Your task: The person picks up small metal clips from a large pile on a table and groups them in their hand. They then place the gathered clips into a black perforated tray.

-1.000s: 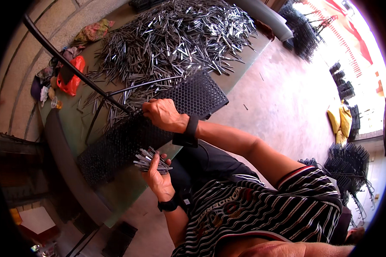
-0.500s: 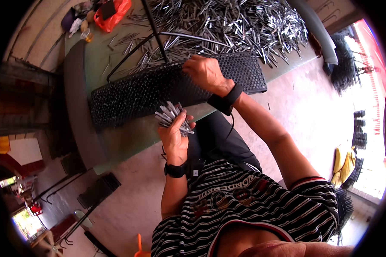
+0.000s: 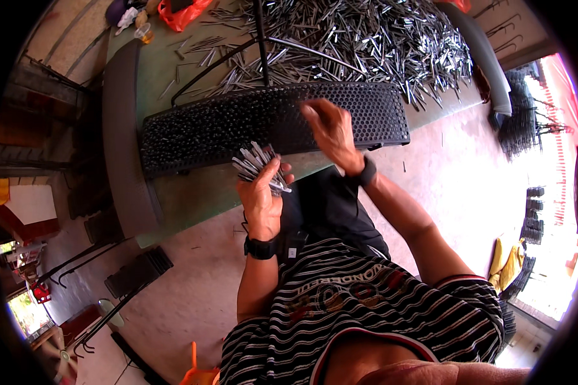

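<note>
A bundle of thin silvery metal pins (image 3: 255,160) is gripped upright in my left hand (image 3: 261,204), in front of a long black board full of round holes (image 3: 374,110). The board's left part is packed with many small shiny tips; towards the right its holes look bare. Over the middle-right of the board is my right hand (image 3: 331,128), its fingers curled and pinched together, slightly blurred. Whatever may be between those fingertips is too small to make out.
A large heap of loose metal pins (image 3: 366,45) covers the table (image 3: 192,208) behind the board. A black metal rod frame (image 3: 263,45) rises between them. Grey padded edges (image 3: 119,141) flank the table. An orange plastic bag (image 3: 181,14) and a small cup (image 3: 145,33) lie far left.
My right hand has moved right and slightly down from the board's middle. My left hand keeps its bundle of pins in nearly the same place. The view has shifted slightly.
</note>
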`<action>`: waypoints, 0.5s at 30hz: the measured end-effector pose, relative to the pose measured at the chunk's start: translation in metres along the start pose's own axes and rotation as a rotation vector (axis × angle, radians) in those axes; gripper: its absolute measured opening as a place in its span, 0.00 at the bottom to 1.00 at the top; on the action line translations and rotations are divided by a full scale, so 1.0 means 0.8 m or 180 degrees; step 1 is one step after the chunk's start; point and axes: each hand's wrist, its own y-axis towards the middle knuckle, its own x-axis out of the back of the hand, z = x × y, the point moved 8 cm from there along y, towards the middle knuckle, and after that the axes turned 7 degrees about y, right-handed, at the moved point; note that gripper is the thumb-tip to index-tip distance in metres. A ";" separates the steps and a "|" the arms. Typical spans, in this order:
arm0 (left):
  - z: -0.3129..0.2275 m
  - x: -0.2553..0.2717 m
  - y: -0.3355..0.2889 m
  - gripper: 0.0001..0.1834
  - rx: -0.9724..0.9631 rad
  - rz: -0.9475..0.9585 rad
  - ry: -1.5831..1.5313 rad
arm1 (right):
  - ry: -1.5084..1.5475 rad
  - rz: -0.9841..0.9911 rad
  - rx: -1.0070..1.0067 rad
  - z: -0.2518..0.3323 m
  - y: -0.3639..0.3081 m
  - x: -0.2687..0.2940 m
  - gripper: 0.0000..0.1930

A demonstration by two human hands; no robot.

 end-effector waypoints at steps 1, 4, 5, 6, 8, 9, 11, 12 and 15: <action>-0.004 -0.003 0.001 0.11 -0.0033 0.0012 -0.0002 | 0.1066 0.0118 -0.0417 -0.004 -0.026 -0.012 0.16; 0.003 -0.008 0.024 0.10 -0.0431 0.0009 0.0088 | 0.3608 0.0651 -0.1854 -0.023 -0.094 -0.079 0.24; 0.001 -0.027 0.010 0.09 -0.0711 0.0067 0.0095 | 0.3679 0.0324 -0.1541 0.004 -0.093 -0.088 0.24; -0.001 -0.032 -0.003 0.09 -0.0690 -0.0124 0.0397 | 0.3591 0.0148 -0.1725 -0.002 -0.095 -0.084 0.22; 0.006 -0.031 -0.004 0.09 -0.0981 0.0016 0.0154 | 0.3240 0.0629 -0.1597 0.001 -0.089 -0.081 0.22; 0.016 -0.022 0.001 0.10 -0.0801 -0.0011 0.0053 | 0.2342 0.0825 -0.1475 -0.006 -0.085 -0.070 0.20; 0.021 -0.023 0.005 0.10 -0.0526 0.0276 0.0157 | 0.1789 0.0743 -0.1265 -0.010 -0.068 -0.048 0.15; 0.023 -0.024 0.005 0.10 -0.0403 0.0411 0.0196 | 0.1695 0.0818 -0.1018 -0.012 -0.056 -0.042 0.13; 0.025 -0.016 0.003 0.10 -0.0110 0.0354 0.0326 | 0.0892 0.1032 -0.0666 -0.013 -0.037 -0.033 0.10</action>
